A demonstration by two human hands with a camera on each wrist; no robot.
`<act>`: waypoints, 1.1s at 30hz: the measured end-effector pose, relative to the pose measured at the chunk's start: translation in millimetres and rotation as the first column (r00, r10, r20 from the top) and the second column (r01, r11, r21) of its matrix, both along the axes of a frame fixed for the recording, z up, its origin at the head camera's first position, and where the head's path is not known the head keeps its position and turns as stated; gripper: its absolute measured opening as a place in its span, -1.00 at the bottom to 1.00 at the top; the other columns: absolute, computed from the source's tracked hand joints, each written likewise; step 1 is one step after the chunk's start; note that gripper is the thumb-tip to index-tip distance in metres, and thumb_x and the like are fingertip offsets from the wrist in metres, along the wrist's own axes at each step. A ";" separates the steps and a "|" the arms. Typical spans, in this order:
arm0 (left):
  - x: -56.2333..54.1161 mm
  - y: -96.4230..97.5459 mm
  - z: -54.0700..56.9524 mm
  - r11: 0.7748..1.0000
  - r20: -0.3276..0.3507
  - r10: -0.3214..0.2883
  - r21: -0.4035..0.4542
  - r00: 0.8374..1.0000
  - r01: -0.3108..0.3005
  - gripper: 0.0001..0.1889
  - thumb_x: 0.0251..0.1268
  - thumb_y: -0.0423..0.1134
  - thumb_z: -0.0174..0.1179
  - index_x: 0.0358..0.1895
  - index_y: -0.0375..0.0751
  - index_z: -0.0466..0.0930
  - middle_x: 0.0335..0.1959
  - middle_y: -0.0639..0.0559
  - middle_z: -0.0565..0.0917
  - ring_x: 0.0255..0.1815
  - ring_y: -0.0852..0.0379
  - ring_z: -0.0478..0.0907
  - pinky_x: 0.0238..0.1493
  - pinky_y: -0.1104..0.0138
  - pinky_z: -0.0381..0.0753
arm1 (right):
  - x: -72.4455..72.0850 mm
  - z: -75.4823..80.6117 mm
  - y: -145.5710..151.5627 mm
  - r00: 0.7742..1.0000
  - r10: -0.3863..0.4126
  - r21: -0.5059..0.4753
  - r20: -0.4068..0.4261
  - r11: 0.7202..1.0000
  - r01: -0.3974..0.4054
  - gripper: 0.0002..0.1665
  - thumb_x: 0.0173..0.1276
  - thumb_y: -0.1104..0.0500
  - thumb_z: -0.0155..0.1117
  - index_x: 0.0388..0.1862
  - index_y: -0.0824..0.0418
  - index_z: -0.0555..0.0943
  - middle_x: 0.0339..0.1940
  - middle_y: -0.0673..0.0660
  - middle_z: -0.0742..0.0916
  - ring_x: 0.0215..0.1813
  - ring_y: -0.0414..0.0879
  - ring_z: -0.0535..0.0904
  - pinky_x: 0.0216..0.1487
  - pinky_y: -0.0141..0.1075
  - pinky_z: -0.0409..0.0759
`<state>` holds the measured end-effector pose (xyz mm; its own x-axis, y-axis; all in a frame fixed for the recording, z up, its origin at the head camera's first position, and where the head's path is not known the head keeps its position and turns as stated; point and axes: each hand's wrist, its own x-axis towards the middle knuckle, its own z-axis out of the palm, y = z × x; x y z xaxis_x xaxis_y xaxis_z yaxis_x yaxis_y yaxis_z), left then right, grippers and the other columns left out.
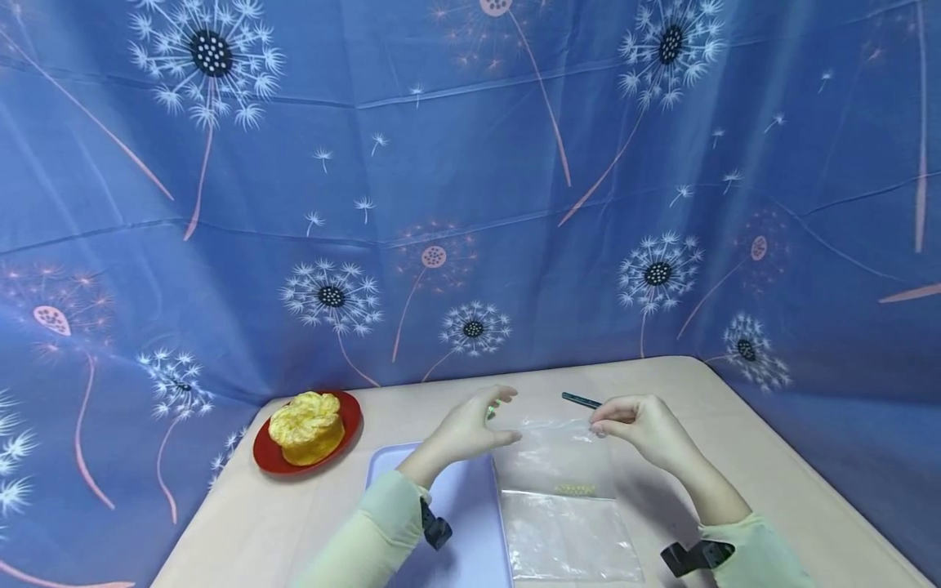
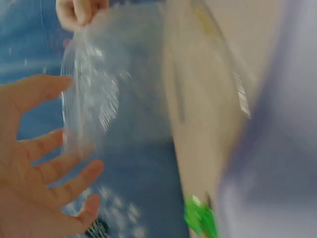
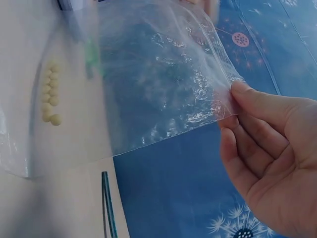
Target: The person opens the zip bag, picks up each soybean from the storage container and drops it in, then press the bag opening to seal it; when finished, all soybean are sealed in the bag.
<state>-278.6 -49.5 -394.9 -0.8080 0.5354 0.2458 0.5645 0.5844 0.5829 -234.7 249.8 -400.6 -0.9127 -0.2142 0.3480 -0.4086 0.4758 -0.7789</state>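
Observation:
A clear zip bag is held up by its upper part, its lower half on the table. Several small yellow balls lie in a cluster inside it. My right hand pinches the bag's top corner between thumb and fingers, as the right wrist view shows. At the opposite top corner is my left hand, its fingers spread and the thumb apart; in the left wrist view its fingertips are close to the bag's edge, and I cannot tell whether they touch it.
A pale blue tray lies left of the bag. Farther left, a red plate bears a yellow cake-like thing. Behind the bag lie dark slim tweezers. A shiny green item is behind my left hand. Patterned blue cloth hangs behind.

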 end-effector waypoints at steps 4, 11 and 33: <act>2.4 38.9 16.5 0.987 -0.098 -0.118 -0.125 0.988 0.106 -0.43 0.25 0.03 0.43 0.31 0.00 0.57 0.18 0.17 0.65 0.21 0.15 0.56 0.17 0.21 0.53 | 1.3 -0.7 -5.1 0.999 0.021 -0.010 -0.041 1.000 -0.022 -0.96 0.29 0.33 0.47 -0.28 0.24 0.78 -0.36 0.07 0.81 -0.26 -0.18 0.75 -0.16 -0.32 0.68; 4.4 78.5 14.9 0.976 -0.151 -0.173 -0.155 0.973 0.149 -0.96 0.33 -0.18 0.38 -0.25 -0.02 0.74 -0.42 0.30 0.69 -0.42 0.44 0.54 -0.31 0.54 0.48 | 2.6 -5.0 -10.7 0.998 0.006 -0.023 -0.056 1.000 -0.007 -0.92 0.28 0.26 0.50 -0.25 0.21 0.78 -0.32 0.08 0.82 -0.25 -0.19 0.75 -0.18 -0.33 0.69; 5.1 77.3 7.1 0.984 -0.240 -0.155 -0.127 0.958 0.128 -0.96 0.25 -0.18 0.43 -0.36 0.07 0.77 -0.48 0.35 0.70 -0.49 0.55 0.48 -0.38 0.58 0.45 | 8.3 -9.7 -8.8 0.999 0.005 0.006 -0.032 1.000 -0.005 -0.84 0.33 0.21 0.46 -0.48 0.15 0.75 -0.53 -0.05 0.75 -0.42 -0.15 0.68 -0.27 -0.32 0.63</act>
